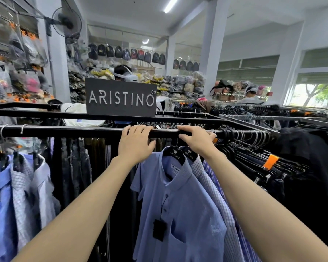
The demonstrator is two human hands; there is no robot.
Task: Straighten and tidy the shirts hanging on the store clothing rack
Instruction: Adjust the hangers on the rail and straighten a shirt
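The blue shirt (178,201) hangs lengthwise downward, front facing the person, below and between both hands. Left hand (135,142) curls over the rail (64,131); right hand (197,141) curls over the rail among the hanger hooks (244,135). The rail runs left-right.

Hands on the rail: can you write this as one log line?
left hand: curled over rack rail | right hand: at hanger hooks on rail | blue shirt: hanging between hands

A black clothing rail (64,131) runs horizontally. A light-blue polo shirt (178,201) hangs below it on a black hanger (174,153), front-facing. Checked shirts (212,186) hang just right of it; three pale shirts (21,186) hang under the rail's left end.
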